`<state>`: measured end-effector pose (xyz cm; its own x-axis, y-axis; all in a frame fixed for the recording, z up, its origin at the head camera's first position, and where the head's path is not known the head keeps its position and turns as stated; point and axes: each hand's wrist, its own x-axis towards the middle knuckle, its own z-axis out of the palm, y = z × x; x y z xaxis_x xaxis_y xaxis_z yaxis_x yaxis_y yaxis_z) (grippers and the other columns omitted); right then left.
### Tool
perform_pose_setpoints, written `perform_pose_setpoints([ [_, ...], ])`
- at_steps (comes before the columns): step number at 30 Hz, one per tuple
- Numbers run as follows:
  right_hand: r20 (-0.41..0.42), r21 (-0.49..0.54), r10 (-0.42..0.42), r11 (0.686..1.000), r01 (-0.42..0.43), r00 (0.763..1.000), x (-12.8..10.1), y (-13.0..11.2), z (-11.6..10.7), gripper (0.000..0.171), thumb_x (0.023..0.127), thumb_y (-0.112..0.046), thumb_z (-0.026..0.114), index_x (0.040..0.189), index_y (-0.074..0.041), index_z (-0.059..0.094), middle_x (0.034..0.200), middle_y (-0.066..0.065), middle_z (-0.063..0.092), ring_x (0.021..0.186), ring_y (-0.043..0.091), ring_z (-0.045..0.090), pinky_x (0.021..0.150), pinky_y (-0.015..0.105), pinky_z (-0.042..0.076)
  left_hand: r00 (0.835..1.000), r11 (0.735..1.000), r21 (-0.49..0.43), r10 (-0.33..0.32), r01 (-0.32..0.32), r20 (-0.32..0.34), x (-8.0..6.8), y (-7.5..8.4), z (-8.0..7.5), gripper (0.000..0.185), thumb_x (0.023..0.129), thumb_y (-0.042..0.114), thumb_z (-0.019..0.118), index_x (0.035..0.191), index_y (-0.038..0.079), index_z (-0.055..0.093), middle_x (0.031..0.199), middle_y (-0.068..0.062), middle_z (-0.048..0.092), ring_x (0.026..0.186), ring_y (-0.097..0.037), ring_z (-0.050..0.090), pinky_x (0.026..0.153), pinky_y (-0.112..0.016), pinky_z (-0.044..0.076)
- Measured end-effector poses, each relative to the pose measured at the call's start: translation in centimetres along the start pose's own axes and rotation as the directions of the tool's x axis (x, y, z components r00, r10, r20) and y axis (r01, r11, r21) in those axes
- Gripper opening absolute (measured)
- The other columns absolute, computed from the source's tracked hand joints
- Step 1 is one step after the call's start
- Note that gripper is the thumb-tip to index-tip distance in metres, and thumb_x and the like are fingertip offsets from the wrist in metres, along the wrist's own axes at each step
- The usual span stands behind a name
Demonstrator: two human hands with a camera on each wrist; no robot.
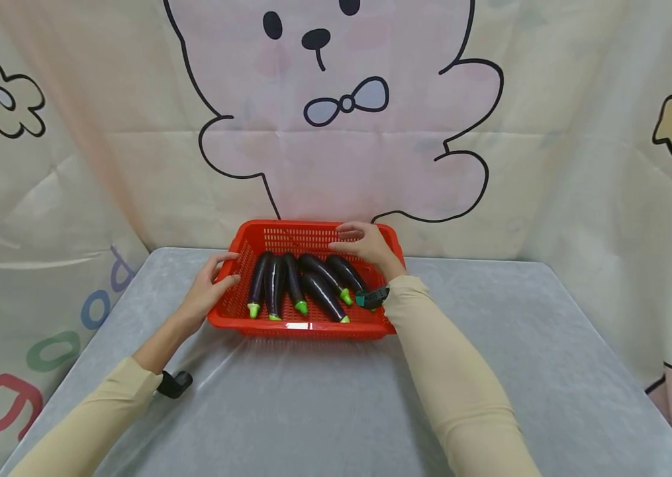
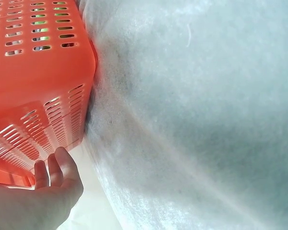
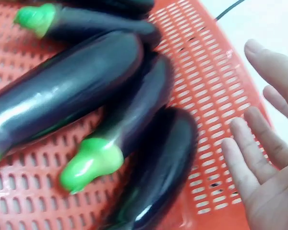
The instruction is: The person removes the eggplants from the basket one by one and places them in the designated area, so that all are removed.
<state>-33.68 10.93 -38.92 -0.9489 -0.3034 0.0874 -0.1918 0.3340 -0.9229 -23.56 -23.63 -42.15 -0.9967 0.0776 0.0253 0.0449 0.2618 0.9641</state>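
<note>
A red plastic basket (image 1: 300, 328) stands on the table and holds several dark purple eggplants (image 1: 296, 281) with green stem ends, lying side by side. My left hand (image 1: 225, 268) rests against the basket's left rim, fingers fairly straight. In the left wrist view, the left hand's fingertips (image 2: 55, 165) touch the outer wall of the basket (image 2: 38, 72). My right hand (image 1: 347, 240) hovers over the basket's far right corner and holds nothing. In the right wrist view, the right hand (image 3: 252, 134) is spread open beside the eggplants (image 3: 72, 91) on the slotted basket floor (image 3: 206, 81).
The table (image 1: 336, 397) is covered with a pale grey cloth. A cartoon bear backdrop (image 1: 336, 132) hangs close behind the basket and wraps both sides. Black wrist straps (image 1: 175, 383) sit on my sleeves.
</note>
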Motion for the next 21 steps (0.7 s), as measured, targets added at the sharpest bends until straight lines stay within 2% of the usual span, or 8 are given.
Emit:
perform_pose_setpoints([
  [7,-0.045,-0.019,0.036,0.999,-0.037,0.998,-0.1,1.6,0.8,0.052,0.088,-0.021,0.082,0.133,-0.001,0.063,0.13,0.016,0.062,0.119,0.03,0.055,0.095,0.045,0.051,1.0,1.0,0.003,0.0,0.0,-0.002,-0.1,0.2,0.0,0.055,0.102,0.012,0.057,0.152,0.011,0.035,0.145,-0.029,0.042,0.122,-0.048,0.049,0.089,-0.055,0.052],
  [13,-0.059,-0.026,0.053,0.998,-0.054,0.997,-0.2,2.0,1.3,0.051,0.086,-0.019,0.084,0.13,0.0,0.065,0.128,0.017,0.064,0.118,0.032,0.057,0.096,0.046,0.05,1.0,1.0,0.01,0.0,0.0,-0.012,-0.1,0.2,0.2,0.054,0.102,0.011,0.058,0.151,0.011,0.036,0.144,-0.029,0.043,0.121,-0.047,0.049,0.088,-0.054,0.052],
  [21,-0.065,-0.023,0.15,0.988,-0.152,0.987,-0.3,2.4,1.5,0.052,0.086,-0.023,0.085,0.131,-0.006,0.065,0.129,0.013,0.064,0.116,0.03,0.058,0.096,0.044,0.051,1.0,1.0,0.011,0.002,-0.002,-0.005,-0.3,0.2,0.0,0.055,0.102,0.015,0.058,0.152,0.011,0.035,0.145,-0.029,0.042,0.122,-0.047,0.049,0.089,-0.055,0.052],
])
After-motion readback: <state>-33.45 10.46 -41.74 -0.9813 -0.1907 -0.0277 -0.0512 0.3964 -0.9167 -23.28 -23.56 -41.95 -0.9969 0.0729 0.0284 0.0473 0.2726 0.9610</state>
